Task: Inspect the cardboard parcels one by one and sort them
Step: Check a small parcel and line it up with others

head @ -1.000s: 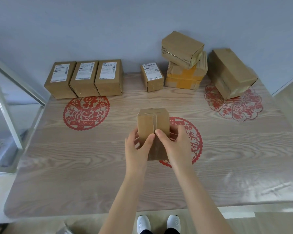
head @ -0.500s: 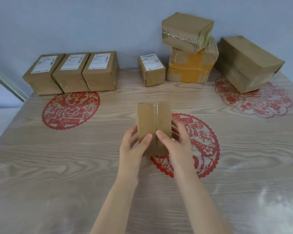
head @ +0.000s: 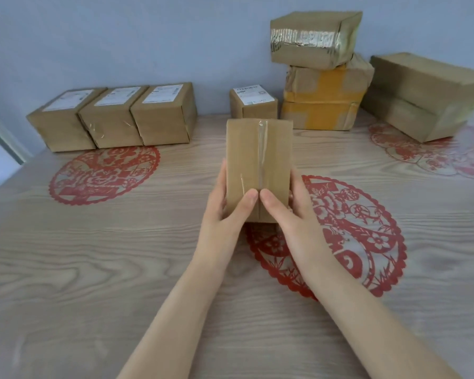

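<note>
Head view: the person is in the inspecting step, by the look of it, with one parcel point(head: 259, 160) held up over the middle of the bench point(head: 93, 269), above the edge of a red paper-cut point(head: 353, 236). The left hand point(head: 225, 212) grips its left side and the right hand point(head: 293, 214) its right. Both thumbs lie side by side on the near face, either side of the seam, while the other fingers point(head: 222, 173) curl around the sides and back, mostly hidden. The parcel seems lifted clear of the bench, though the hands hide its near end.

Its long axis runs away from the person, the near end low in the hands and the far end tipped up toward the far edge. The face turned to the camera is plain cardboard with a clear taped seam along its length; no label shows on it.

Near the far left corner sits a row of three labelled parcels point(head: 112, 119), touching, labels up. At the middle of the far edge is a small labelled parcel point(head: 253, 103), beside a stack of two point(head: 323, 99); a large parcel point(head: 427, 97) lies near the far right corner.

The next move likely calls for turning the parcel in both hands to check the hidden faces, keeping a firm two-sided hold, then choosing a group.
</note>
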Demonstrator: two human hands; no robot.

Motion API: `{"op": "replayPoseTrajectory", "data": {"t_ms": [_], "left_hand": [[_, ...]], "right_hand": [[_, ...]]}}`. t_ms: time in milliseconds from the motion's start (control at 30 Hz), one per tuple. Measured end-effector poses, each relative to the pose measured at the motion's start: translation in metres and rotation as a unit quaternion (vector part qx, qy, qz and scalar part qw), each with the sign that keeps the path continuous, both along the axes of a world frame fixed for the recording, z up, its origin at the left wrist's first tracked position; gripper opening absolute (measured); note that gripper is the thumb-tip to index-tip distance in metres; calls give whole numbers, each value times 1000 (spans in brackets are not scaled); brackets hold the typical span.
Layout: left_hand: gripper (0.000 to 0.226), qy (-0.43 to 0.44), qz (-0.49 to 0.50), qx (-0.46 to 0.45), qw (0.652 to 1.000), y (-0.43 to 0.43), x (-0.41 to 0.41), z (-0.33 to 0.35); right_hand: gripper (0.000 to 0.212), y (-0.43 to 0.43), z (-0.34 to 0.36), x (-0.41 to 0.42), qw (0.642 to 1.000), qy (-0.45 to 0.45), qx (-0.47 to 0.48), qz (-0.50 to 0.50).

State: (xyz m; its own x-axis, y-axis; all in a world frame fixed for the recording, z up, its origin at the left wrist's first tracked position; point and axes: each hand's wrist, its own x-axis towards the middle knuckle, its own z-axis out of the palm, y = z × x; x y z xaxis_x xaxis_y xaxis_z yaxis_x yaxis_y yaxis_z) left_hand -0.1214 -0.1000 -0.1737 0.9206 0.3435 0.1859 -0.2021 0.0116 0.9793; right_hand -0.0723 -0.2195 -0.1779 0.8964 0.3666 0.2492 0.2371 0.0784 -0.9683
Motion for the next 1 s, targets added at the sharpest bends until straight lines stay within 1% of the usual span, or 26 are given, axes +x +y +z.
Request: {"op": "replayPoseTrajectory", "data": {"t_ms": [100, 133, 267, 333, 433, 567, 667, 700, 867, 1000], "left_hand": [[65, -23, -11, -3, 1000, 2, 0, 1], [65, -25, -10, 4, 1000, 2, 0, 0], [80, -14, 10, 8, 1000, 3, 1, -4], [80, -16, 26, 10, 999, 1, 2, -5], [74, -29, 50, 15, 998, -4, 3, -7], [68, -39, 42, 13, 998, -6, 2, -7], [77, -38, 21, 8, 999, -7, 3, -7], [76, -37, 24, 4, 999, -8, 3, -6], [60, -46, 53, -35, 997, -10, -1, 6], [52, -50, 30, -26, 998, -12, -2, 8]], "right_hand": [[67, 0, 1, 0, 999, 4, 35, 38], [67, -1, 1, 0, 998, 10, 47, 49], [75, -3, 0, 3, 996, 25, 67, 55], [76, -4, 0, 3, 995, 34, 72, 59], [74, -3, -1, 2, 994, 36, 78, 75], [74, 1, -3, 1, 995, 19, 78, 55], [69, 0, -3, 3, 996, 9, 82, 36], [68, -1, -3, 3, 996, 8, 79, 40], [71, -1, -2, -3, 996, -20, 46, 69], [64, -3, 1, -4, 996, -41, 52, 59]]}}
